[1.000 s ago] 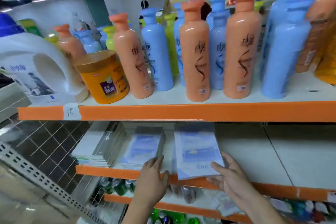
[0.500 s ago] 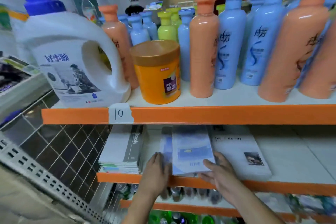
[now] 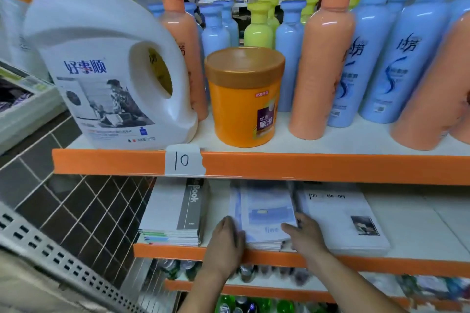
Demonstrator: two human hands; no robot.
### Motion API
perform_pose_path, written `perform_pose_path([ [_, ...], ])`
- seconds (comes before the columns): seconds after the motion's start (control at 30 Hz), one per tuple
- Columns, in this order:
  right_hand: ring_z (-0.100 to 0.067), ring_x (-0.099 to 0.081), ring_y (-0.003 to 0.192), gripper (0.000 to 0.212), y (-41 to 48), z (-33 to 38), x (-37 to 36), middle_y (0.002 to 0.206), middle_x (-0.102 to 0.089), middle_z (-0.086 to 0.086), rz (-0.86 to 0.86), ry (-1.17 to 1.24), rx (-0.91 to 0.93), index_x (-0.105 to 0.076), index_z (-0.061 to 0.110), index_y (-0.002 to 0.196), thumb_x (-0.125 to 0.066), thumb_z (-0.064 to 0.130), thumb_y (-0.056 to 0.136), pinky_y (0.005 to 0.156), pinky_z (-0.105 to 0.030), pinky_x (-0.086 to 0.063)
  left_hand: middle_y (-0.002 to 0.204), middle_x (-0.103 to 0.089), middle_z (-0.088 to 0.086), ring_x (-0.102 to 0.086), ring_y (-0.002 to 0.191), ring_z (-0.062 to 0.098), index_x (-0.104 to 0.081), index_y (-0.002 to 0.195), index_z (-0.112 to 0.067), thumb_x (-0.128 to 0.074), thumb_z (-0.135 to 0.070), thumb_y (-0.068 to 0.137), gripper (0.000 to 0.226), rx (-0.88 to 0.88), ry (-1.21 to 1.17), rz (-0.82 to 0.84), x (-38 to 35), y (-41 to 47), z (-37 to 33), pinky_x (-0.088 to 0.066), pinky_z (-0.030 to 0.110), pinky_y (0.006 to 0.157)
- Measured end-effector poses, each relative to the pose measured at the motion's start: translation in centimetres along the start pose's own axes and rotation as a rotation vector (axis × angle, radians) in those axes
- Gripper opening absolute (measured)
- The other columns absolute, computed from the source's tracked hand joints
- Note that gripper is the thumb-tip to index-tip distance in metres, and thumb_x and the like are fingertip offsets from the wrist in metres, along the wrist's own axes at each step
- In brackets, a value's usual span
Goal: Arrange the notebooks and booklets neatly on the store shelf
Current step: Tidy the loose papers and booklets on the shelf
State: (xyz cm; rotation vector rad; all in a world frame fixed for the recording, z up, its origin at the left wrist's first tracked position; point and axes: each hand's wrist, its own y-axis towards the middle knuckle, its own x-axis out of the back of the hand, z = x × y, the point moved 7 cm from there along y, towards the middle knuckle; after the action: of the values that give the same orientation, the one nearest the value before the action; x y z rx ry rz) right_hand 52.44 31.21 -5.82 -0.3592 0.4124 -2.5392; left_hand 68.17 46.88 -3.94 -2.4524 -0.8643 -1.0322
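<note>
A stack of pale blue booklets (image 3: 264, 213) lies in the middle of the lower shelf (image 3: 419, 223). My left hand (image 3: 226, 239) presses flat against the stack's left edge. My right hand (image 3: 304, 235) holds its front right corner, thumb on the top cover. Left of it sits a stack of white and grey notebooks (image 3: 173, 211) marked "Book". To the right lies a white booklet pile (image 3: 340, 218) with a small photo on its cover, touching the blue stack.
The upper shelf (image 3: 330, 165) overhangs the booklets, carrying a white detergent jug (image 3: 101, 63), an orange jar (image 3: 244, 96) and several orange and blue bottles. A tag reading 10 (image 3: 184, 160) sticks to its rim. Drink bottles fill the shelves below. Tiled floor lies left.
The top blue booklet went from overhanging the shelf edge to lying on the blue stack. Both hands closed in on the stack's sides. The view shifted left and nearer.
</note>
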Motion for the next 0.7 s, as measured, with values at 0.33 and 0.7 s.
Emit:
perform_pose_path([
  [0.33,-0.024,-0.066,0.107,0.024,-0.1,-0.2,-2.9,0.119,-0.069,0.0,0.11,-0.251,0.052,-0.066,0.029,0.123,-0.061,0.032,0.099,0.091,-0.045,-0.056,0.093,-0.069,-0.004,-0.065,0.073,0.015,-0.051,0.125,-0.019,-0.039,-0.015,0.099,0.029,0.095,0.017,0.059,0.6,0.7,1.5,-0.048,0.033,0.06],
  [0.7,-0.019,-0.052,0.131,0.043,-0.3,-0.3,-3.7,0.143,-0.056,0.005,0.121,-0.368,0.095,-0.05,0.023,0.144,-0.053,0.032,0.103,0.107,-0.034,-0.043,0.113,-0.067,-0.001,-0.059,0.073,0.005,-0.048,0.14,-0.015,-0.038,-0.027,0.108,0.035,0.116,-0.112,0.013,0.8,0.1,1.3,-0.041,0.009,0.055],
])
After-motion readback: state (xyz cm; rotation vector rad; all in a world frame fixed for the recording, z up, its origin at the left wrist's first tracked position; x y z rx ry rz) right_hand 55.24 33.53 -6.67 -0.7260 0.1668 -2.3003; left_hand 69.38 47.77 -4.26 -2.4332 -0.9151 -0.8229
